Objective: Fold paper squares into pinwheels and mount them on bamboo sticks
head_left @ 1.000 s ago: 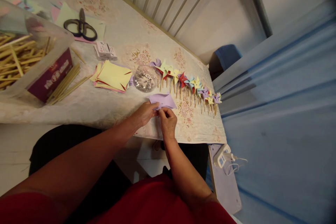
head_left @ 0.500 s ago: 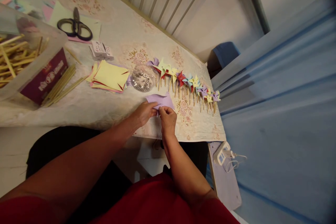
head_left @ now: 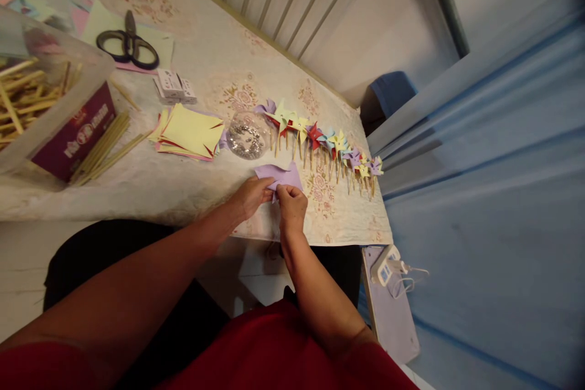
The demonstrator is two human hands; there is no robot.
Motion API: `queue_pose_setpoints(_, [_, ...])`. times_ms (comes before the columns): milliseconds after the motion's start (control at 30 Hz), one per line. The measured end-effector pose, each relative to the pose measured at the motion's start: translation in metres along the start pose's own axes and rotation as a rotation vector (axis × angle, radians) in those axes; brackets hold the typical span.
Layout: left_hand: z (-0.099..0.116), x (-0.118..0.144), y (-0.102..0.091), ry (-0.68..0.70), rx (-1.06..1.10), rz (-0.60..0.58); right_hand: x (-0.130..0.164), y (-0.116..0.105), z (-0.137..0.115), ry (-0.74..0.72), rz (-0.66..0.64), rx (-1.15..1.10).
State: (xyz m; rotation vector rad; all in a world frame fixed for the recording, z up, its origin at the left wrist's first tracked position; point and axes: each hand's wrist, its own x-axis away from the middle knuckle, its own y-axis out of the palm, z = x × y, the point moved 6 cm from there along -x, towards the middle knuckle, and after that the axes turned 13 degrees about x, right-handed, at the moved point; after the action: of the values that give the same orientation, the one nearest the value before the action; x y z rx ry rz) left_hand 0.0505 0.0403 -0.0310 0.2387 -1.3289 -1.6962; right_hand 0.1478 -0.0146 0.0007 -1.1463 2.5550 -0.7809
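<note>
So both hands were right at the near edge of the worktop [head_left: 192,189], pinching the same lilac paper piece [head_left: 284,175]. The left hand [head_left: 250,194] had its fingertips closed on the paper's near-left corner, and the right hand [head_left: 291,207] had thumb and fingers closed on the near edge just beside it, so the two grips almost touched. My guess was that holding it that tight and that close let the person fold or gather the corners without the sheet sliding; the far half of the paper lay flat on the cloth, which probably helped steady it. Everything else looked laid out for easy reach: a clear round dish of small silvery bits [head_left: 247,137] sat just beyond the paper, and a stack of cut paper squares [head_left: 189,132], yellow on top, sat just left of that. To the right ran a row of finished paper pinwheels [head_left: 326,143] on little sticks, lined up side by side, probably kept out of the way. Loose wooden sticks [head_left: 107,146] lay next to a clear tub [head_left: 55,103] holding more sticks, well to the left. Black scissors [head_left: 128,49] rested on paper sheets at the far side.
</note>
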Motion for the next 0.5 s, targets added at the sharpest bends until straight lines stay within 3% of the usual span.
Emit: queue_pose_setpoints(500, [0.0017, 0.0016, 0.0013, 0.011, -0.047, -0.030, -0.0022, 0.0037, 0.0027, 0.047, -0.013, -0.050])
